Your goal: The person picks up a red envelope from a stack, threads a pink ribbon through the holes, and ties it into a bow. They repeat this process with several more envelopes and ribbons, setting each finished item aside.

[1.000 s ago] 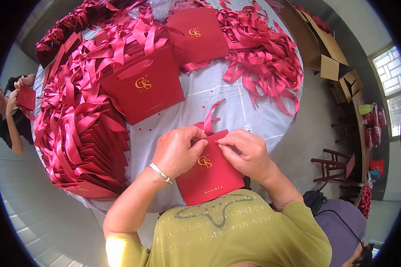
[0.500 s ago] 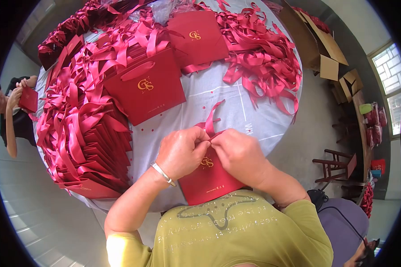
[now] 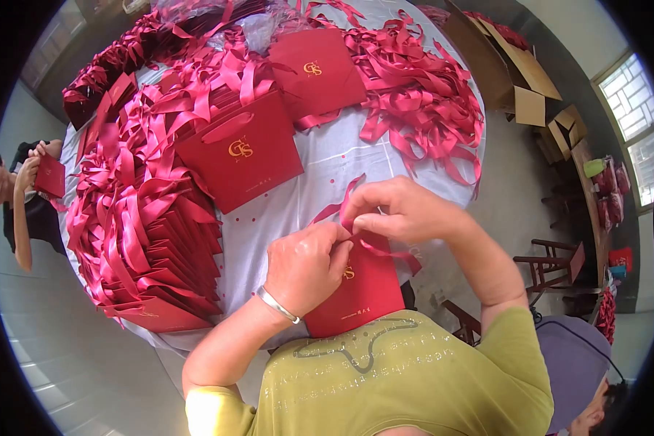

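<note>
While both hands work at the top edge of a small red bag (image 3: 363, 294), it lies at the near table edge, against the green shirt (image 3: 407, 370). Clock directions from that bag. Left hand (image 3: 305, 265): thumb and fingertips together, clamped on the bag's top edge, hiding part of the gold logo. Right hand (image 3: 400, 207): thumb and fingers pinched on a red ribbon (image 3: 389, 252), whose tail hangs across the bag's upper front.

In the way at 11: large red bag (image 3: 243, 156), upright-looking, contents not visible. 9 to 10: dense row of red bags (image 3: 185, 254), ribbons on top, insides hidden. Near 12: flat-looking red bag (image 3: 316, 76). At 1: loose ribbon pile (image 3: 421, 94) on the white cloth (image 3: 320, 152). At 11, far: crumpled clear plastic (image 3: 258, 33).

Off table: open cardboard box (image 3: 490, 62) at 1, red stuff by its flaps, can't tell if inside; smaller open box (image 3: 565, 131) at 2; red packets (image 3: 612, 196) between 2 and 3; stool (image 3: 552, 263) at 3. Another person (image 3: 23, 207) at 10 holds a red item (image 3: 49, 176).
</note>
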A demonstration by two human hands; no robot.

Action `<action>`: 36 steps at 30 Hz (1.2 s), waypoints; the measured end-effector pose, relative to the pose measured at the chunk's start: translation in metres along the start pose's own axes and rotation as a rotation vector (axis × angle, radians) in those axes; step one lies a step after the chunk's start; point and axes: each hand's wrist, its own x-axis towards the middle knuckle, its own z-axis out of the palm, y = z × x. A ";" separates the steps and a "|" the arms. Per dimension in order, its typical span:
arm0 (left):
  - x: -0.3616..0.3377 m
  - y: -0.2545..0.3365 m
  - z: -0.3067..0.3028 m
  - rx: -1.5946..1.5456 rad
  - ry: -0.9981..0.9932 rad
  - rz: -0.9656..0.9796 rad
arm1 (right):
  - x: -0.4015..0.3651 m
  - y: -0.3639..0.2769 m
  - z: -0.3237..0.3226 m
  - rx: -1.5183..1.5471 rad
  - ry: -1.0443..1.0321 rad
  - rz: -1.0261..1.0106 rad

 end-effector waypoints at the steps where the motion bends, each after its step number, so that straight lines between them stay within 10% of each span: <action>1: -0.001 0.001 0.001 0.014 0.038 0.045 | 0.006 0.001 -0.006 -0.001 0.006 0.000; 7: -0.006 0.005 0.003 0.070 0.070 0.127 | 0.043 -0.003 -0.018 0.066 -0.585 0.212; 12: -0.005 -0.001 0.007 -0.024 0.027 0.043 | 0.048 0.010 -0.012 0.283 -0.625 0.433; 21: 0.005 -0.012 0.012 -0.159 -0.204 -0.135 | 0.041 0.044 -0.001 0.007 0.387 0.081; 36: 0.004 -0.003 0.015 -0.004 -0.224 -0.139 | 0.018 0.048 -0.009 -0.176 0.668 0.114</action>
